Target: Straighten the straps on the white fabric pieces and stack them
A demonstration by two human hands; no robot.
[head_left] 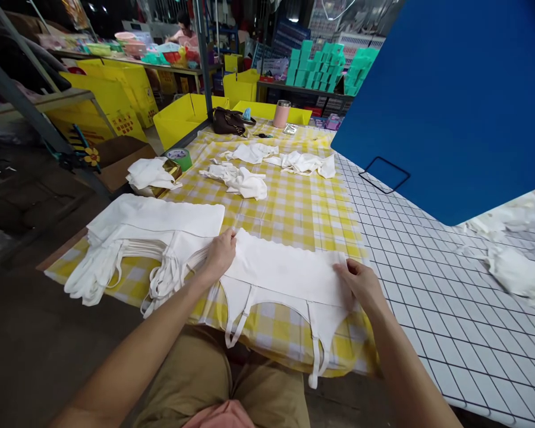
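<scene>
A white camisole (289, 273) with thin straps lies spread on the yellow checked tablecloth (289, 220), its scalloped hem away from me and its straps toward me over the table's front edge. My left hand (222, 254) pinches its far left corner. At the far right corner, my right hand (359, 282) grips the fabric between thumb and fingers. Left of it rests a neat stack of similar white camisoles (156, 217), straps bunched at the near side. My left forearm passes in front of part of that stack.
Crumpled white garments (245, 178) lie farther up the table. At its left edge are a box with white cloth (150, 173) and a green tape roll (179, 158). A large blue board (446, 101) stands over the white grid surface (410, 279) at right. Another person (186, 37) sits far back.
</scene>
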